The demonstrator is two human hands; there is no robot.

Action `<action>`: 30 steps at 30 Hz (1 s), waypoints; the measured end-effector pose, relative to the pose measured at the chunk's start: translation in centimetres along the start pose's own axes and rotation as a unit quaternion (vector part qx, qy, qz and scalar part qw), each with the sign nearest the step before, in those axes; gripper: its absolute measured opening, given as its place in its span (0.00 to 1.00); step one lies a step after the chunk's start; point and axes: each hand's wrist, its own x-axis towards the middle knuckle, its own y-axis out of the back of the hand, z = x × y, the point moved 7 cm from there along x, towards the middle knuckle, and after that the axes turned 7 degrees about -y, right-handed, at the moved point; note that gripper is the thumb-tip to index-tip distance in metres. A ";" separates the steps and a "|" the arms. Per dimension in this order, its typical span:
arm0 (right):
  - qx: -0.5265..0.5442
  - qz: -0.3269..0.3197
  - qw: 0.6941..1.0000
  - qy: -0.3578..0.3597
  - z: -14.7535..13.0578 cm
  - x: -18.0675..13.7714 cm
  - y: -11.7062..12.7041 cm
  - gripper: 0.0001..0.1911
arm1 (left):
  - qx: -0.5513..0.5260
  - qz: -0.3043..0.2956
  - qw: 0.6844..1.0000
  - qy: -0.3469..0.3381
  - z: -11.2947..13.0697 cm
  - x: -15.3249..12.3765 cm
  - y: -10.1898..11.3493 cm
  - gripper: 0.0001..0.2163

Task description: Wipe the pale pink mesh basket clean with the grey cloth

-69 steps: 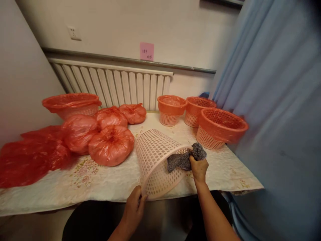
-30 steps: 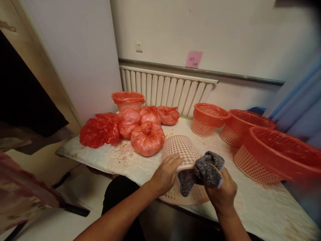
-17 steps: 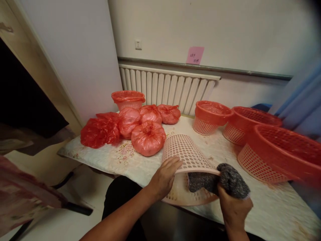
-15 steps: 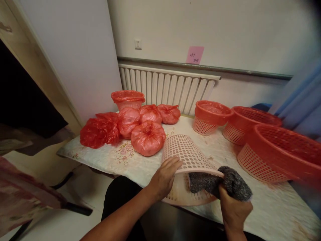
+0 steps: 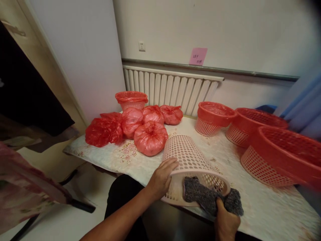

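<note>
A pale pink perforated plastic basket [image 5: 185, 150] lies on its side at the table's front edge, its mouth towards me. My left hand [image 5: 162, 175] holds it at the left of the rim, fingers laid along the outer wall and the thumb side hidden. In my right hand [image 5: 225, 219] is a dark grey speckled cloth [image 5: 200, 194], gripped near its middle. One end of the cloth hangs across the basket's mouth and the other sticks out to the right of my hand.
Several knotted red plastic bags [image 5: 150, 138] sit on the floral tablecloth [image 5: 127, 152] at left. Behind them stands a red-lined basket [image 5: 131, 100]; three more, including a near one [image 5: 269, 164], line the right. A radiator [image 5: 170, 87] backs the table.
My right hand has drawn the cloth down and slightly left, out from the basket's rim, so more of the cloth shows. My left hand stays on the basket. The view has shifted slightly.
</note>
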 end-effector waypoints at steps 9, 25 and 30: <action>-0.075 0.020 0.987 0.142 -10.2 2.0 1.8 0.21 | 0.018 0.052 0.996 0.074 -1.0 -1.6 0.1 0.28; -0.060 -0.066 0.808 0.582 -20.3 -6.8 -0.3 0.15 | -0.010 -0.073 0.997 -0.017 0.9 3.0 -1.3 0.34; -0.028 -0.064 0.891 0.448 -18.0 -4.6 0.2 0.19 | -0.009 -0.071 0.997 -0.014 0.2 2.0 -1.2 0.34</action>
